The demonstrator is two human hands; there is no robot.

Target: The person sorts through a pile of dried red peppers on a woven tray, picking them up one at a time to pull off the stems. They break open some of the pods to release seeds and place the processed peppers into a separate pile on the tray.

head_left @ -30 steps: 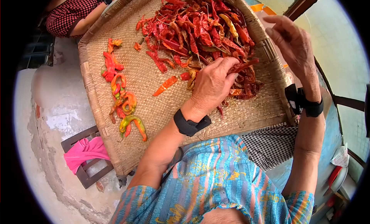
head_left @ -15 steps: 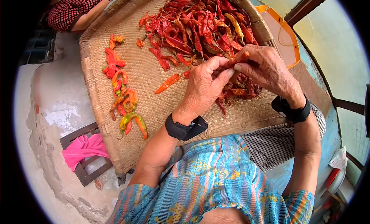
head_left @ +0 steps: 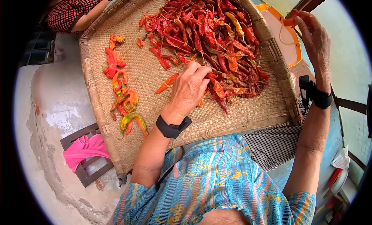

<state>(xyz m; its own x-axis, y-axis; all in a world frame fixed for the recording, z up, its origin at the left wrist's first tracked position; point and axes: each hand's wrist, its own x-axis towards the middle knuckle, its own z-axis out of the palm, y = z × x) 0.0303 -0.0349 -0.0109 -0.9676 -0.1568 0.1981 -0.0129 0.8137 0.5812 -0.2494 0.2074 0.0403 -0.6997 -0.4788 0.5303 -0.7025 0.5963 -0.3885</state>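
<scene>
My left hand (head_left: 186, 91) is over the woven tray (head_left: 149, 95), its fingers curled together at the edge of a heap of dried red chili peppers (head_left: 201, 27). What its fingertips hold, if anything, is hidden. Out past the tray's right rim, my right hand (head_left: 317, 41) is raised and pinches an orange-red chili pepper (head_left: 290, 21). That pepper is above an orange-rimmed container (head_left: 297, 50). One orange chili (head_left: 167, 83) lies alone just left of my left hand. A row of twisted red, orange and green peppers (head_left: 130, 99) runs along the tray's left side.
Another person's arm (head_left: 93, 16) rests by the tray's upper left corner. A pink cloth (head_left: 86, 149) hangs on a dark wooden frame (head_left: 87, 174) at lower left. Checkered cloth (head_left: 273, 147) lies under the tray's near right corner. Window panes (head_left: 348, 39) stand at right.
My hands were together over the heap, fingers on a chili; now they are apart. My right hand has moved up and right beyond the rim with a chili, my left slightly left and down.
</scene>
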